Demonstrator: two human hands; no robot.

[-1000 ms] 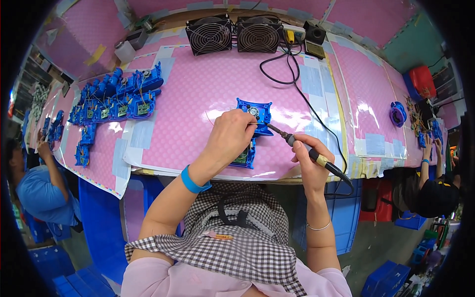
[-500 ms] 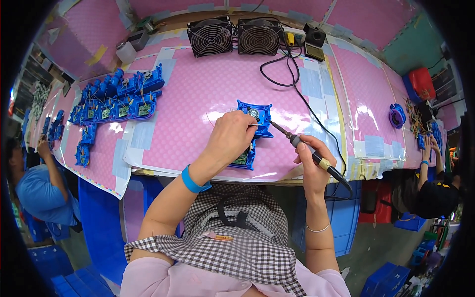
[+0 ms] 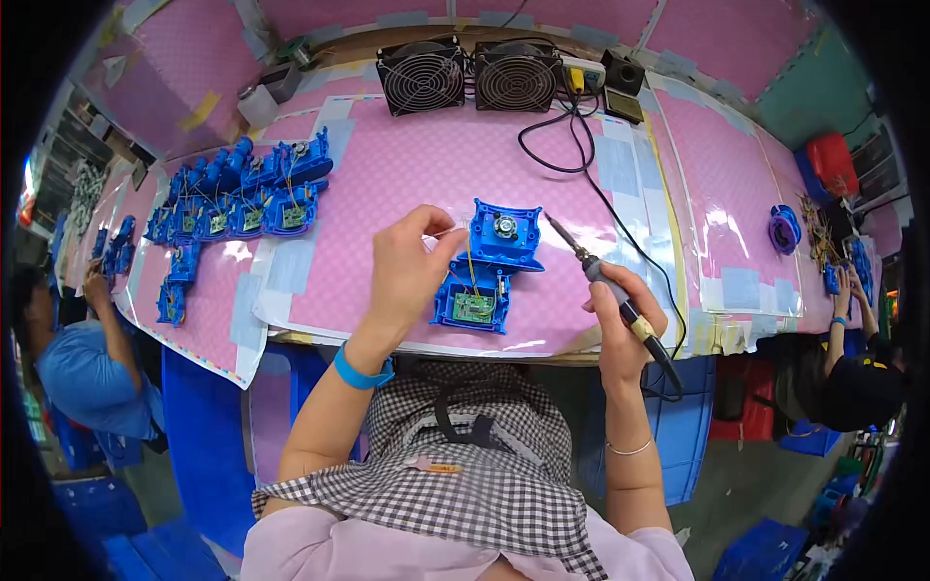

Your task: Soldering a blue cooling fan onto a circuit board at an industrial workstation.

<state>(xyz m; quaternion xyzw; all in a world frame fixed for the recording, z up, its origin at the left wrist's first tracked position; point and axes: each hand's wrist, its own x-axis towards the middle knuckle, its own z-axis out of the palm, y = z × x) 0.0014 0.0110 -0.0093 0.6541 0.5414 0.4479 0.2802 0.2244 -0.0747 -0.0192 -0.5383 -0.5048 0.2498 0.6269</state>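
At the centre of the frame our left hand [image 3: 407, 271] hovers over the pink bench [image 3: 387, 174], thumb and forefinger pinched on a thin strand of wire [image 3: 448, 232] that points right toward the blue part [image 3: 489, 263]; the other fingers curl loosely. To the right of centre our right hand [image 3: 618, 320] is closed in a fist round the handle of a soldering iron [image 3: 605, 286], its tip raised toward the upper left, just beside the part's right edge but apart from it. The part lies between the two hands: a blue housing with a round metal piece on its upper half and a small green board [image 3: 475, 308] on its lower half, with thin wires running between them. A black cord [image 3: 581, 165] loops from the iron up across the bench toward the top centre, where two black fans [image 3: 470, 76] stand side by side. At the upper left a cluster of similar blue parts [image 3: 242, 194] lies on the bench. At the left edge a person in blue [image 3: 77, 358] sits, and at the right edge another person in black [image 3: 857, 387] leans on the bench. A blue wristband [image 3: 360, 371] rings our left wrist, bottom centre-left.
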